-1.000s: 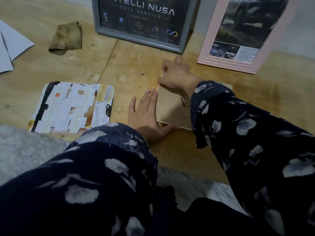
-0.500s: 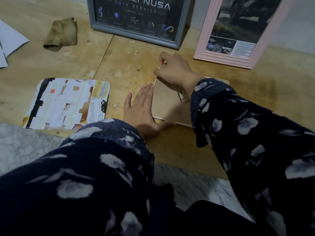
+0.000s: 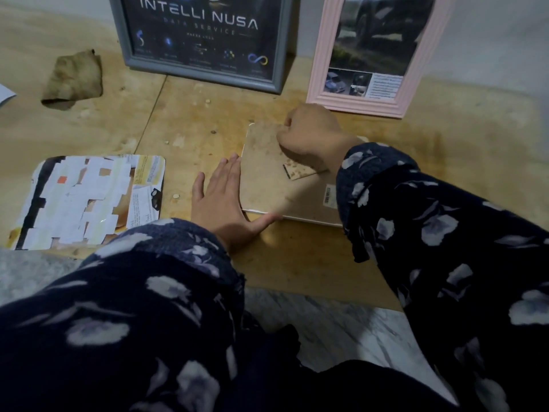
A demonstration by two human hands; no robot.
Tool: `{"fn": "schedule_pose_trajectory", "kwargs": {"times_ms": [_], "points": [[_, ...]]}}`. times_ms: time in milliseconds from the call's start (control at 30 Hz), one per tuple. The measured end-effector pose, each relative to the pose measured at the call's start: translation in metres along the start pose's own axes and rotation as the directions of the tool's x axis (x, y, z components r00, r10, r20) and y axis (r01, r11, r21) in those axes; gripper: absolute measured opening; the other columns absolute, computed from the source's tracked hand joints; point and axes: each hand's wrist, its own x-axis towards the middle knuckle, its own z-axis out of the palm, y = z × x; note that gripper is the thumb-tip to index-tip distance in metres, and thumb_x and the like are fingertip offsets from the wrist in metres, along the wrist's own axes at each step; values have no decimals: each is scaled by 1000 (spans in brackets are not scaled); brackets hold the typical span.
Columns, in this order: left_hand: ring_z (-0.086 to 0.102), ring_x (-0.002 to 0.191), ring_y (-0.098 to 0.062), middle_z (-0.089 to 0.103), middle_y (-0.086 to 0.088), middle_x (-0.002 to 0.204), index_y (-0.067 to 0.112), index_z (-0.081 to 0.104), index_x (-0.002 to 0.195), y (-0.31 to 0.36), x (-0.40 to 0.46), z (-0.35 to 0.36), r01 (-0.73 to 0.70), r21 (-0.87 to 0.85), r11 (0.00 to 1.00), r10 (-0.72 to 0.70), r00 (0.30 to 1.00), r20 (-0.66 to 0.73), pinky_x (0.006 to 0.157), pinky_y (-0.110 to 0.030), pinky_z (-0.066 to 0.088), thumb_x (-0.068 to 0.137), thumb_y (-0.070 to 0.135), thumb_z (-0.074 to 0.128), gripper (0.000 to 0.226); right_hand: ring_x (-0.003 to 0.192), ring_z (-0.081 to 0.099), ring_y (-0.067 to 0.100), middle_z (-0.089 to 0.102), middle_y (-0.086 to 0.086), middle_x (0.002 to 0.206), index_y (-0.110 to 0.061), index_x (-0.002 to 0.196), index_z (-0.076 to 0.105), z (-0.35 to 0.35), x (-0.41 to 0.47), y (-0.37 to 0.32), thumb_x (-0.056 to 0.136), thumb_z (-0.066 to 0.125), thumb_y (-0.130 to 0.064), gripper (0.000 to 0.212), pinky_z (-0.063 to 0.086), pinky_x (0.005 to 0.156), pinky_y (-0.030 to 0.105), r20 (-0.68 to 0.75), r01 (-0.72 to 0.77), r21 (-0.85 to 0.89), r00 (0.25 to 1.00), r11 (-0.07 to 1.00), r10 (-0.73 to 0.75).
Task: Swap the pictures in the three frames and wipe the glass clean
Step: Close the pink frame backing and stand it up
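A third picture frame (image 3: 267, 185) lies face down on the wooden board, showing its brown backing and a small folded stand flap (image 3: 300, 171). My left hand (image 3: 221, 203) lies flat against the frame's left edge, fingers together, thumb along its near edge. My right hand (image 3: 312, 135) rests on the backing near its far edge, fingers curled; what they pinch is hidden. A grey frame (image 3: 205, 75) with a dark "INTELLI NUSA" poster leans on the wall. To its right leans a pink frame (image 3: 359, 101) with a car picture. A loose picture (image 3: 89, 200) lies at left.
A crumpled brown cloth (image 3: 74, 77) lies at the far left of the wooden board (image 3: 190, 126). A corner of white paper (image 3: 4, 95) shows at the left edge. Marble floor (image 3: 335, 331) runs along the board's near edge. Small crumbs dot the wood.
My right hand has shifted from the frame's far left corner to the right along its far edge. The stand flap is now uncovered. My left hand keeps its place.
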Motion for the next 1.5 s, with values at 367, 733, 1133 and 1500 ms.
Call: {"fn": "schedule_pose_trajectory", "kwargs": {"times_ms": [367,733,1133,1500], "points": [[0,148,-9,-3,8,162,19,0,155,3,-1,-2,8,9,1000,-8,1000,24,120,-43,-1,68,90,34,117,79,58,25,62,5,79,-14,76,68,-23,4,-5,61,61,-26,21,36,51,24,114,-49,4,992,999,48],[4,148,-11,2,7,162,19,-1,154,3,-2,-3,1,-39,999,-1,1000,3,120,-44,-1,68,89,38,118,55,56,21,59,3,63,-14,68,62,-49,4,-7,61,64,-23,12,44,54,27,259,-163,247,961,955,97],[3,148,-10,3,7,162,19,-3,154,2,-1,-3,19,-23,1000,-19,1000,14,120,-44,-1,67,91,36,119,123,50,26,52,1,136,-18,135,52,-54,4,12,77,72,-40,65,39,105,42,391,-128,33,914,991,105],[6,148,-10,7,5,162,16,2,154,1,-2,-4,4,-46,999,-4,1000,-3,120,-44,0,68,88,39,119,94,62,29,66,8,103,-9,108,63,-41,-17,16,59,88,-41,63,52,87,39,235,-96,-159,963,983,132]]}}
